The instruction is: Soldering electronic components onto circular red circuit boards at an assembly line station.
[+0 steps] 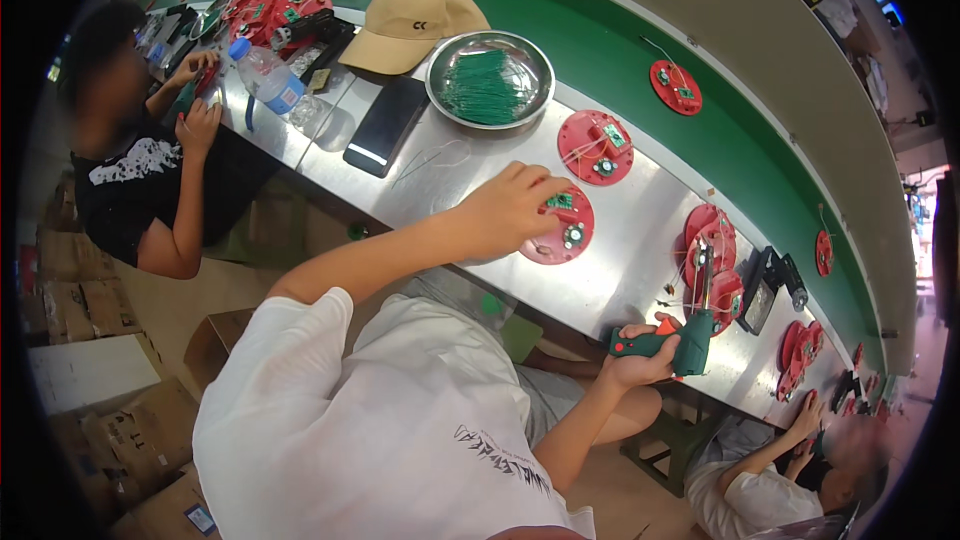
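Left hand (510, 208): fingers bent and pressed down on the near-left edge of a red disc (562, 226) lying flat on the steel desk (640, 240); they rest on it and do not close around it. The disc carries one small green circuit board and one round metal part.

Right hand (640, 360): fingers wrapped fully around the grip of a green electric screwdriver (680, 335) with an orange trigger, held at the near desk edge, tip up toward a stack of red discs (715, 260).

Packages: brown cardboard boxes (110, 340) stand on the floor at lower left, one with a white face; the count is unclear.

Counts on the desk: one second red disc (595, 146) just beyond the first; one round metal bowl (490, 80) of green wires; one tan cap (412, 25) with a small dark mark on the front; one black phone (385, 126); one clear water bottle (265, 75) with a blue label band.

Green conveyor belt (600, 50): at least two red discs, well apart
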The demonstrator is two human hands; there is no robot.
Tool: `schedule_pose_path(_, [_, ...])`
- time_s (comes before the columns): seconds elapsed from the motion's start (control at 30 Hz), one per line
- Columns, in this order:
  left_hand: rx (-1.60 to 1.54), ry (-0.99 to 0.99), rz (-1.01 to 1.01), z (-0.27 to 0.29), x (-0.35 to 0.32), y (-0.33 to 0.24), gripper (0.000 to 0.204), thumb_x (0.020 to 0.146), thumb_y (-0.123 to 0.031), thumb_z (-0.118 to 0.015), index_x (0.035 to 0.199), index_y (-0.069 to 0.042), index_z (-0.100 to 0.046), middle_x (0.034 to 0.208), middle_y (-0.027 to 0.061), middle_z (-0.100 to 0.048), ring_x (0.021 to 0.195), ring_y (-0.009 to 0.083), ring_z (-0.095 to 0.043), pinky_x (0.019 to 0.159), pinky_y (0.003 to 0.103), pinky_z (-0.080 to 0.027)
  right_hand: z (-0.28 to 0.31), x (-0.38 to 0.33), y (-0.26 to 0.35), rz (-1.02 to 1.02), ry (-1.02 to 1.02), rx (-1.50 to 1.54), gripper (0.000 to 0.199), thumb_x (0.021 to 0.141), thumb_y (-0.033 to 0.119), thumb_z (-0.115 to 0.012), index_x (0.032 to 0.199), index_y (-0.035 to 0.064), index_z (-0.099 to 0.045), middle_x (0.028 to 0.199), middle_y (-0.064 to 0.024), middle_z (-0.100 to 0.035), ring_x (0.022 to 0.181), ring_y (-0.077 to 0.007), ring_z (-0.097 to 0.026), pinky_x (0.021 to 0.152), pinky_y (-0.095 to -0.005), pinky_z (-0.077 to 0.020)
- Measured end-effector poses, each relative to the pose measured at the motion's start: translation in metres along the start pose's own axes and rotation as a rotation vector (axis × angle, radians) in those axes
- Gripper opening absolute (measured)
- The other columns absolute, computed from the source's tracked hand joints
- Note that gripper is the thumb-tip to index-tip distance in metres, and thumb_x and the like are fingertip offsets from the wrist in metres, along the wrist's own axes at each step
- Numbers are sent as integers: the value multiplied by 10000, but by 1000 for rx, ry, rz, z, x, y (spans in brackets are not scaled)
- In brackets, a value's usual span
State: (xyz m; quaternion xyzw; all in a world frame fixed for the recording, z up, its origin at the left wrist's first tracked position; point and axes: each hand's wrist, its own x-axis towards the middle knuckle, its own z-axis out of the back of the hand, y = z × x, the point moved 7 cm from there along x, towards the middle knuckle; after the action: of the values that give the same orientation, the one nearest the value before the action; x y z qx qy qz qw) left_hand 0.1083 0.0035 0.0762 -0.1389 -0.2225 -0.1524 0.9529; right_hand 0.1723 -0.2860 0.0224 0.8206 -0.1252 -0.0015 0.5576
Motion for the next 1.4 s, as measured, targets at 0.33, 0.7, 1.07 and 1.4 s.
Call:
schedule_pose_path(0.33, [-67,-4,276,-14,-5,9,397,739,-56,-693,1132,-91,-651,1123,84,-638,1052,297,-584,918,416,-480,-2,-2,-2,-35,-10,-62,379,1002,352,-457,1022,-13,-558,552,-104,-568,419,-203,-508,417,-305,-418])
schedule_pose_path(0.7, [-458,75,82,20,1,54,407,677,98,-637,1048,-57,-698,1263,104,-634,1185,330,-564,1000,410,-475,-2,-1,-1,-2,37,-59,378,1004,275,-434,1066,-89,-519,610,-138,-562,420,-190,-525,403,-294,-442])
schedule_pose_path(1.07, [117,271,530,-5,31,194,166,835,-149,-633,943,-42,-700,1015,145,-663,976,350,-637,858,451,-514,-5,-4,0,-11,-23,-77,403,1005,342,-471,1059,-50,-545,534,-110,-541,417,-194,-481,433,-316,-426])
schedule_pose_path(1.4, [-257,-216,502,40,21,212,174,855,-117,-661,950,2,-744,967,120,-732,865,237,-680,787,360,-534,7,1,-13,-43,39,-6,334,989,236,-507,1127,-67,-480,994,-202,-605,452,-197,-557,416,-310,-470])
